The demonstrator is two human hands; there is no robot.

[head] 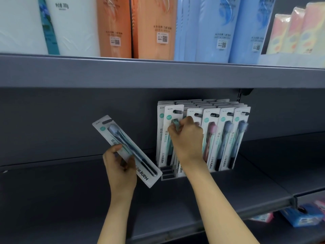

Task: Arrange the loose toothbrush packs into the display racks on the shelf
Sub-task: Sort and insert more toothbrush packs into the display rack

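Perhaps seven front packs point(226, 138), one rack point(168, 174).

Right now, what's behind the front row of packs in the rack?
Behind the front row of packs in the rack, only card tops of more rows show; their brushes are covered. The right hand hides part of the row's left-centre.

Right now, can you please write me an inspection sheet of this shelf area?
Surface: dark grey shelf, bare at left.
Job's things: display rack with upright toothbrush packs; one loose pack, tilted.
Clutter: nothing seen.
Grips: left hand holds the loose pack; right hand pinches a pack in the rack.
Cables: nothing seen.
Surroundings: orange bags and blue bags on the shelf above.
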